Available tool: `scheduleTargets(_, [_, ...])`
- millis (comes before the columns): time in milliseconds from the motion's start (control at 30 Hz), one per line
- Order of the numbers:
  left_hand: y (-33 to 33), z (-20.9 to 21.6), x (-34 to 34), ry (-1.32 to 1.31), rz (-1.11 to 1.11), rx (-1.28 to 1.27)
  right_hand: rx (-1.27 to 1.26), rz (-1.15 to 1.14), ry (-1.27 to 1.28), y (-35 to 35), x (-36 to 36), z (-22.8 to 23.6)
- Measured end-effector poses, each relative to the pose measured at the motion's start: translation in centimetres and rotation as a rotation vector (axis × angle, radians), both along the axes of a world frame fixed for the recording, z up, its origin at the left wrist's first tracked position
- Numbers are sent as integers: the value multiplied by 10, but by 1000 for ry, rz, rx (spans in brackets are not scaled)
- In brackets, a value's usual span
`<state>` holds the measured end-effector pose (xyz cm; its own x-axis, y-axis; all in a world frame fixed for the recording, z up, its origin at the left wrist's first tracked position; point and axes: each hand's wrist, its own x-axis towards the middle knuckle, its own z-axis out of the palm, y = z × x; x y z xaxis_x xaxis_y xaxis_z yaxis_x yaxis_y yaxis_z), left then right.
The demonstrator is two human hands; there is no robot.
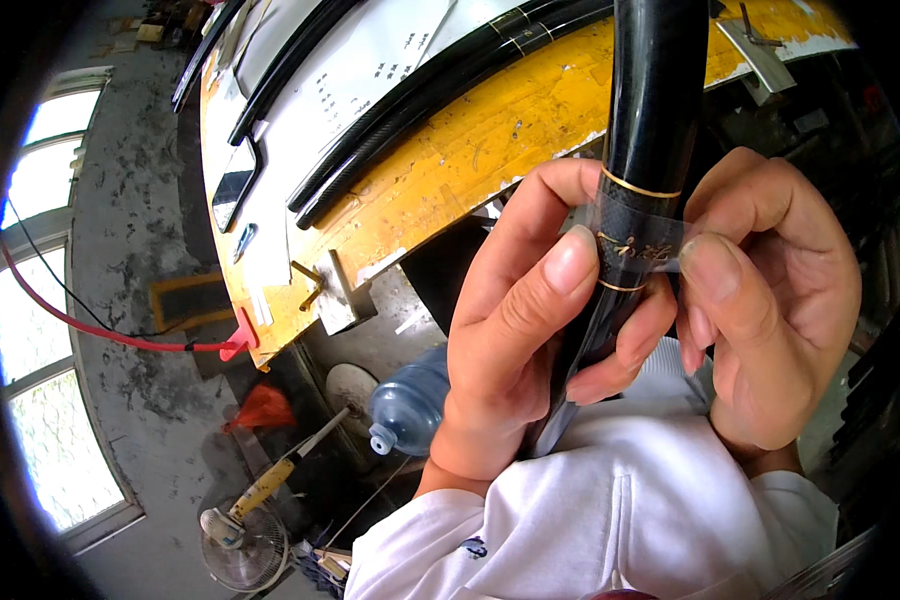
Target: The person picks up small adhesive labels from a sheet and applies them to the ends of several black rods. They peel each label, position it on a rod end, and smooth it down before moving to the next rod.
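A glossy black tube (658, 90) runs from the top edge down toward my lap, ringed by two thin gold bands. Between the bands lies a darker woven-patterned section with gold lettering. My left hand (510, 320) wraps round the tube from the left, its thumb pressed on the tube beside the lettering. A piece of clear film (667, 230) lies across this section. On the right, my right hand (775, 290) pinches the film's edge between thumb and forefinger, close to the tube. The tube hides part of the fingers behind it.
Several black tubes (400, 125) lie on white paper on the worn yellow workbench (560, 110). A metal block (337, 292) sits at the bench's near corner, by a red hose (110, 327). Below stand a blue water jug (410, 402) and a fan (245, 545).
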<state>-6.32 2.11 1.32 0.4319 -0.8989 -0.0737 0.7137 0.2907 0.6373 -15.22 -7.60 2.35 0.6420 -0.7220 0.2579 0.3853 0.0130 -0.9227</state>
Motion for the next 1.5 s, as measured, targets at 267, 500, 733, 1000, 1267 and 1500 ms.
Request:
scheduleTargets(267, [-1,-3,-1,40,-8,-14,-3,49,69,-22,-22,-52])
scheduleTargets(500, [0,-7,-1,60,-12,-22,68,48,-9,2,2,0])
scheduleTargets(733, [1,-8,-1,73,-7,-28,17,119,1,-4,1,11])
scheduleTargets(1000, [3,-7,0,88,-5,-34,-69,97,80,-3,-2,15])
scheduleTargets(1267, [5,-7,-1,99,-4,-39,-112,10,13,4,2,2])
scheduleTargets(1500, [9,-7,-4,118,-9,-61,-115,76,39,-3,-3,-4])
